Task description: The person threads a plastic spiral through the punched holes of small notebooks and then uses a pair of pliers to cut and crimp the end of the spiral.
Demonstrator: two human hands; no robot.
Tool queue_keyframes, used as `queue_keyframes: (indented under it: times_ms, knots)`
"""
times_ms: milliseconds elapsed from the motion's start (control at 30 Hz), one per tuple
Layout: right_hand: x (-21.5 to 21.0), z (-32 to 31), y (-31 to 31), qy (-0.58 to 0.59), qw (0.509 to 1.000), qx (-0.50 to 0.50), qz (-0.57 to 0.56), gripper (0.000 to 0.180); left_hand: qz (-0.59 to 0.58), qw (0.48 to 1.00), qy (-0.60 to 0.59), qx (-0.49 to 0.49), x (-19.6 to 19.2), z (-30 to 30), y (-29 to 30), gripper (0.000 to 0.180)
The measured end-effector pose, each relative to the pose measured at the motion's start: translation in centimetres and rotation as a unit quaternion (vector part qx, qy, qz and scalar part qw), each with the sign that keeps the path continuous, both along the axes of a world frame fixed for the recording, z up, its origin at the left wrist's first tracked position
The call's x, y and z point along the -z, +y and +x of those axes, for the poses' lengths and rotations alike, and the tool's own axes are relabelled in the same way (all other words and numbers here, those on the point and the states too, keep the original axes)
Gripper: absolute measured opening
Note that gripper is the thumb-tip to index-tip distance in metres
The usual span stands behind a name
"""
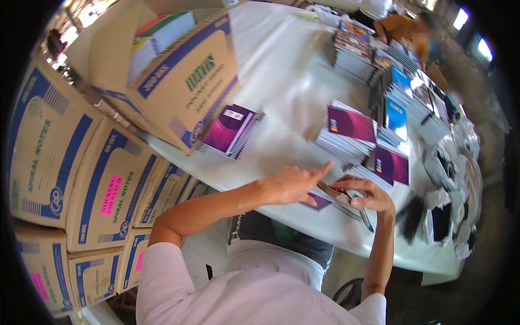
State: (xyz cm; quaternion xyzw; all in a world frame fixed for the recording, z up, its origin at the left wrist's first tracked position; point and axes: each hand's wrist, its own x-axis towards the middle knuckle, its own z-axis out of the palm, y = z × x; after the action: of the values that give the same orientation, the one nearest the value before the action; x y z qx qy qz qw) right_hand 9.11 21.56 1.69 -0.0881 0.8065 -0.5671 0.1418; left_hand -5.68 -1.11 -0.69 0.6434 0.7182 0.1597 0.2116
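Observation:
My right hand (368, 194) is closed around a plier-like hand tool (331, 189), held at the near edge of the table. A small purple notebook (318, 202) lies beneath, mostly covered by my hands and the tool. Just left of the tool is my left hand (295, 183), its index finger stretched forward and its thumb over the purple cover. Whether that thumb presses on the notebook I cannot tell. Ahead of both hands stands a stack of purple spiral notebooks (351, 124), with another purple notebook (392, 164) at its right.
More purple notebooks (232, 130) lie left, beside an open carton (187, 81) holding notebooks. Closed cartons (108, 184) are stacked along my left. Notebook piles (355, 46) line the far right, near black binding spirals (411, 216) and plastic bags (452, 162). A person (403, 27) is across the table.

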Motion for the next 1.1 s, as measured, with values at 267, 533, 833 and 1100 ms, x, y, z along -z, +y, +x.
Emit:
queue_keyframes:
  times_ms: [267, 533, 833, 1100]
  knots:
    - [0.1, 0.2, -0.2, -0.035, 0.999, -0.02, 0.023, 0.059, -0.103, 0.994, 0.032, 0.03, -1.6, 0.2, 0.2, 0.104]
    - [0.8, 0.2, -1.5, 0.004, 0.997, 0.0, -0.074, 0.061, -0.003, 0.999, 0.046, 0.028, 0.4, -0.1, -0.9, 0.11]
    - [1.4, -1.5, -2.4, -0.013, 0.999, 0.015, 0.042, 0.057, -0.065, 0.992, 0.098, -0.045, -1.2, -0.8, -1.2, 0.108]
    - [1.8, -2.7, -2.6, -0.005, 1.0, 0.026, -0.005, 0.053, -0.073, 0.992, -0.006, -0.106, -1.0, -2.2, -1.7, 0.104]
